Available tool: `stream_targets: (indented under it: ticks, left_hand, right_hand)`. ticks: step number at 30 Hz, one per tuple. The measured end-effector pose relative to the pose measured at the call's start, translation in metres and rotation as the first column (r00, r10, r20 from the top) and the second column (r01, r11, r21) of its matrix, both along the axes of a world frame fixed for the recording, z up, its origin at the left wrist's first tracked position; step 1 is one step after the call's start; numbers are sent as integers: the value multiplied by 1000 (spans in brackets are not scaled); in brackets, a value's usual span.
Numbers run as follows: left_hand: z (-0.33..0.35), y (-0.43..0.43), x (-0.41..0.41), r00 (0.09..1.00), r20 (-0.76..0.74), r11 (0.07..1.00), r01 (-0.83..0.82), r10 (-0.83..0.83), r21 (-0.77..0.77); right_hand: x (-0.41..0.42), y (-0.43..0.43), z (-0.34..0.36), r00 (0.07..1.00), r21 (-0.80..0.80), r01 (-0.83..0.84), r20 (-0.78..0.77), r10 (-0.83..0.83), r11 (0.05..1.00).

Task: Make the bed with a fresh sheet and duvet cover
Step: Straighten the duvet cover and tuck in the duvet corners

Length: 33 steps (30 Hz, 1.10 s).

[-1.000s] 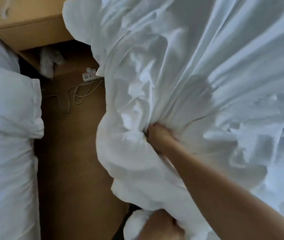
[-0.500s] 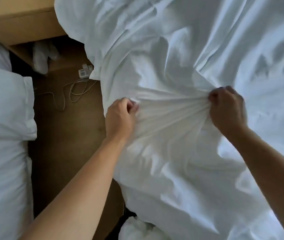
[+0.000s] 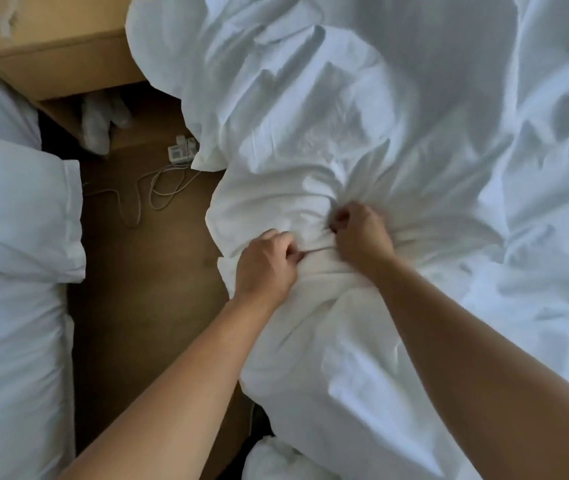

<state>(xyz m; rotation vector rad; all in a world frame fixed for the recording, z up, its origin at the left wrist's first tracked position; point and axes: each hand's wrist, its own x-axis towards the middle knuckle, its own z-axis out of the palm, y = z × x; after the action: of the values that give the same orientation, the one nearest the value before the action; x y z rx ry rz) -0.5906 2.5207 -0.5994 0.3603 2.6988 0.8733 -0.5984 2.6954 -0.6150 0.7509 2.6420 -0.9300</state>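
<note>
Head view: I'm pulling my left hand (image 3: pixel 265 265) and right hand (image 3: pixel 362 237) closer together, both gripping the duvet cover (image 3: pixel 310 116), probably gathering slack to fit it.

The left hand (image 3: pixel 265 265) and right hand (image 3: pixel 362 237) bury their fingertips in white bedding (image 3: pixel 345 133) folds.

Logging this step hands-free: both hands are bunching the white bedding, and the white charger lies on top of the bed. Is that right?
Not quite. In the head view the left hand and right hand do bunch the white bedding, but the white charger lies on the brown floor beside the bed, not on it.
</note>
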Motion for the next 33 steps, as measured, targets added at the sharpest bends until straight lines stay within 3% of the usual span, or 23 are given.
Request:
stream_targets:
  ticks: [2, 4, 7, 9, 10, 12, 14, 17, 19, 20, 21, 23, 24, 26, 27, 28, 30, 31, 32, 33]
  left_hand:
    - [12, -15, 7, 998, -60, 1000, -4, 5, 28]
    - [29, -16, 23, 991, -122, 996, 65, -57, 68]
    - [42, 20, 69, 948, -94, 940, 314, -304, 133]
    - [40, 43, 91, 922, 29, 910, 375, -386, 179]
    - [36, 45, 97, 929, 56, 922, 352, -365, 161]
    - [23, 30, 103, 967, 6, 967, 254, -254, -16]
    - [13, 2, 116, 1000, 10, 997, 28, -28, -71]
    - [-1, -35, 147, 936, 220, 951, -299, 276, 75]
    - [-13, -50, 164, 863, 420, 935, -345, 282, 80]
    - [-18, -55, 172, 824, 527, 951, -298, 210, 85]
    - [-23, -58, 182, 802, 587, 968, -220, 111, 117]
    - [-25, -60, 206, 851, 525, 970, -121, -6, 208]
    - [-24, -60, 217, 887, 462, 965, -104, -20, 241]
    - [-21, -63, 236, 941, 338, 958, -90, -8, 273]
    - [-17, -68, 246, 965, 263, 958, -75, 0, 275]
    - [-11, -74, 258, 981, 192, 961, -56, 3, 270]
    - [0, -90, 286, 994, 109, 953, -36, 3, 302]
    - [4, -98, 300, 996, 84, 948, -16, -12, 318]
    - [4, -105, 314, 998, 50, 945, 6, -24, 327]
    - [-1, -111, 325, 1000, -1, 953, 27, -28, 301]
  right_hand:
    - [7, -11, -9, 998, -55, -52, 15, 53, 997]
    - [14, -15, -2, 969, -9, -246, -36, 245, 969]
    - [27, -4, 3, 864, 134, -475, -118, 490, 870]
    - [39, 5, 3, 912, 122, -407, 105, 396, 905]
    - [46, 7, 1, 928, 134, -353, 174, 329, 926]
    - [56, 0, -1, 935, 210, -338, 186, 302, 918]
    - [66, -8, 7, 945, 209, -324, 115, 306, 923]
    - [91, 4, 24, 969, 135, -135, -190, 159, 982]
    - [115, 34, 41, 879, 193, 136, -475, -29, 972]
    - [128, 54, 47, 831, 233, 294, -541, -128, 927]
    - [140, 71, 51, 808, 244, 422, -537, -240, 873]
    - [159, 84, 52, 827, 218, 531, -342, -445, 819]
    - [168, 77, 50, 847, 233, 514, -286, -447, 826]
    - [187, 42, 55, 849, 263, 429, -443, -287, 864]
    - [202, 15, 59, 854, 285, 307, -503, -130, 908]
    - [223, -11, 60, 887, 324, 135, -461, 32, 936]
    - [268, -56, 55, 966, 349, -181, -110, 232, 919]
    - [287, -68, 49, 969, 358, -244, 46, 244, 902]
    - [303, -72, 44, 971, 359, -239, 108, 214, 902]
    - [313, -71, 44, 981, 336, -195, 65, 184, 921]
